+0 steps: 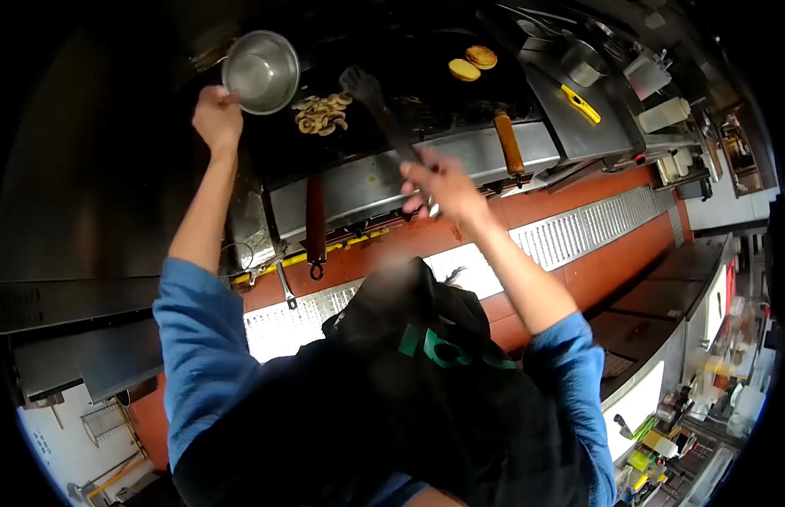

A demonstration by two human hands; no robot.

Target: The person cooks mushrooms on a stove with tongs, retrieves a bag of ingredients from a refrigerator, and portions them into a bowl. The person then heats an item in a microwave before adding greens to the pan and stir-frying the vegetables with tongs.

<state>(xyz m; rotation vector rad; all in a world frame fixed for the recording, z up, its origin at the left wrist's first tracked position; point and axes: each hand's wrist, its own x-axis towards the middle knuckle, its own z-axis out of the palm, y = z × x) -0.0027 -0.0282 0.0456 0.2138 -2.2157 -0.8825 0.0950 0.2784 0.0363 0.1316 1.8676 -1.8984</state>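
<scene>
My left hand (217, 118) grips the rim of a round metal bowl (261, 72), tilted so that its inside faces me. Nothing shows inside the bowl. Just right of it, a pile of sliced mushrooms (322, 115) lies on the dark griddle (401, 59). My right hand (443, 188), a little blurred, is closed around the handle end of dark tongs (380, 106). The tips of the tongs are above the griddle, close to the mushrooms; whether they touch the surface I cannot tell. Farther right on the griddle, two toasted bun halves (473, 62) lie side by side.
A wooden handle (509, 145) and a dark red handle (315, 215) stick out over the griddle's metal front ledge (375, 173). On the right counter are a yellow lighter (580, 103), a metal pot (583, 63) and a squeeze bottle (664, 115). A floor grate (578, 221) runs below.
</scene>
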